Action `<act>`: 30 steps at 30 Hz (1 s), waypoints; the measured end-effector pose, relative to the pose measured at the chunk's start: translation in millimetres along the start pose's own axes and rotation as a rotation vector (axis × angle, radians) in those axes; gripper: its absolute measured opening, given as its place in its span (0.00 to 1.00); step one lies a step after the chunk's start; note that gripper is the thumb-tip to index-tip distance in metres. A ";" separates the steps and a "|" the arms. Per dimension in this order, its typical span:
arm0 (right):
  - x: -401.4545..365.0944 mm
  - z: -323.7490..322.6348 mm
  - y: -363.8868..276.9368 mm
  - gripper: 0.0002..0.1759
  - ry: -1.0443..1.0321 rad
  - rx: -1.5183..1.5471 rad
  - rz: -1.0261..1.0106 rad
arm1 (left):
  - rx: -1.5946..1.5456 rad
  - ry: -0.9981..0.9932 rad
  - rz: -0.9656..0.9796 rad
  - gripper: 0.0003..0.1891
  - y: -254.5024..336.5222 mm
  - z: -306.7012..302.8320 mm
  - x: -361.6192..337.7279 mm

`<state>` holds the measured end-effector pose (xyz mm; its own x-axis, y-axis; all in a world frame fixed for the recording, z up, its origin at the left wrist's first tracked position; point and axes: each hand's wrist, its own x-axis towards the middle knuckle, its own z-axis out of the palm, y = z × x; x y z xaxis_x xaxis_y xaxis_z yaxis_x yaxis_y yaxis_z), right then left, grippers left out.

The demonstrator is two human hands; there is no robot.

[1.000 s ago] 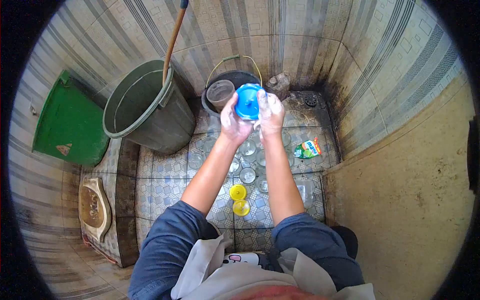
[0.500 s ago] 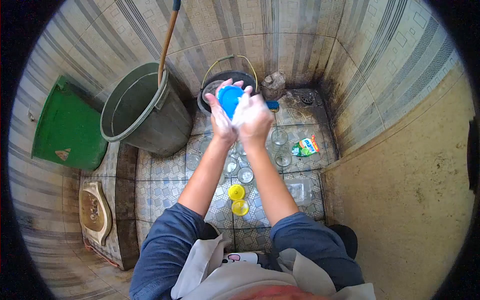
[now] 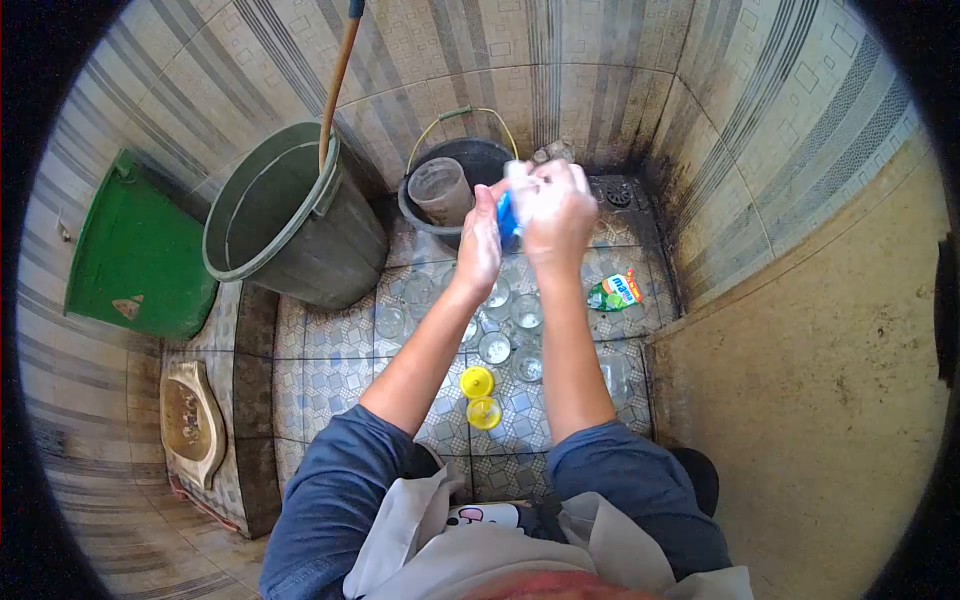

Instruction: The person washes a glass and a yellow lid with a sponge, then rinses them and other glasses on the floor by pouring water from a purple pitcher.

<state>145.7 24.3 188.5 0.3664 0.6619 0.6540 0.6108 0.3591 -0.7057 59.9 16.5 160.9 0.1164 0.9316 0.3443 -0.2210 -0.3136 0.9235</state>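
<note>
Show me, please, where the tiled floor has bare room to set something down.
Bare floor lies left of the yellow lids, up to the tiled step, with a smaller patch between the green pouch and the drain. It is crowded just beyond the lids, where clear containers cluster.

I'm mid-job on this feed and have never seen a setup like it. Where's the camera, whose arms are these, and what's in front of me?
There's no machine here: you see a person's bare left hand and right hand. One camera, worn on that person's head, takes every picture, looking forward and down, so the dark sleeves come up from the bottom.

Between the hands is a blue object, partly hidden; the right hand is blurred, so its grip is unclear.

On the tiled floor lie two yellow lids, several clear containers and a green packet. Beyond stands a dark bucket.
</note>
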 end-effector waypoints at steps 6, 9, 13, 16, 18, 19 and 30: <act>-31.8 32.3 -2.0 0.07 0.018 -0.015 -0.199 | -0.190 0.170 -0.206 0.36 -3.4 -5.3 -4.1; -39.7 32.4 -9.7 0.06 0.018 0.077 -0.395 | -0.430 0.246 -0.214 0.34 -21.0 -32.0 0.3; -54.1 45.0 -10.0 0.07 -0.102 0.207 -0.223 | -0.582 0.280 -0.151 0.26 -0.3 -44.1 8.8; -49.3 47.3 10.3 0.15 -0.068 0.023 0.010 | -0.725 0.048 -0.259 0.20 -2.3 -39.4 8.1; -47.6 57.3 37.6 0.17 0.089 0.000 0.282 | -0.689 0.072 -0.336 0.23 -11.0 -27.9 6.1; -40.3 48.6 39.3 0.18 0.065 -0.053 0.402 | -0.632 0.073 -0.357 0.24 -19.1 -22.9 3.2; -18.9 18.6 84.5 0.21 -0.344 0.246 0.598 | 0.101 -0.481 -1.144 0.20 -147.9 -55.2 -158.5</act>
<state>177.3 54.4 111.4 0.3220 0.9457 0.0441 0.1854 -0.0173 -0.9825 20.7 -74.6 -39.6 0.5405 0.5238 -0.6584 0.3138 0.6006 0.7354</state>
